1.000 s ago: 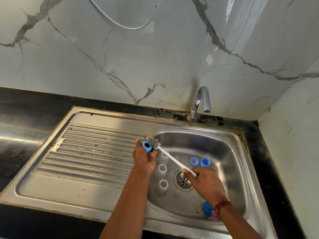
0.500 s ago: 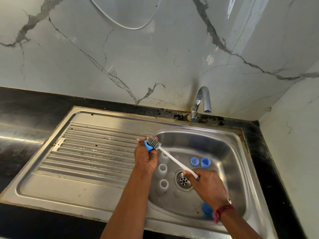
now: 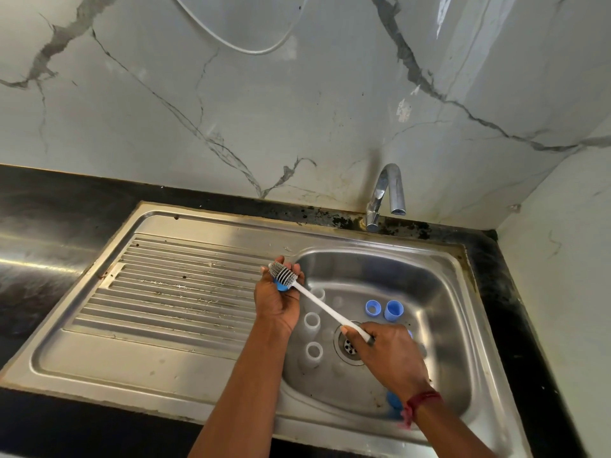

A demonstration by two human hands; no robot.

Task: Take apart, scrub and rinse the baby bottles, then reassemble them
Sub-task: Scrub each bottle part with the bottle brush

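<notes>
My left hand [image 3: 276,300] holds a small blue bottle part [image 3: 281,285] above the sink's left rim, mostly hidden by the fingers. My right hand [image 3: 390,355] grips the white handle of a bottle brush [image 3: 319,304]; its grey bristle head lies against the blue part. Three clear bottles stand upright in the steel basin [image 3: 439,292], two of them in a row [image 3: 312,322] [image 3: 314,352] and one [image 3: 319,294] behind the brush handle. Two blue parts [image 3: 373,307] [image 3: 394,310] sit right of the drain [image 3: 347,345]. Another blue piece [image 3: 393,399] shows under my right wrist.
A chrome tap [image 3: 390,190] rises at the back over the basin; no water runs. The ribbed steel drainboard [image 3: 178,289] lies to the left. Black counter [image 3: 49,206] surrounds the sink, with marble walls behind and at the right.
The brush head has slid up and left over the blue part in my left hand. My right hand has shifted slightly down the handle's line.
</notes>
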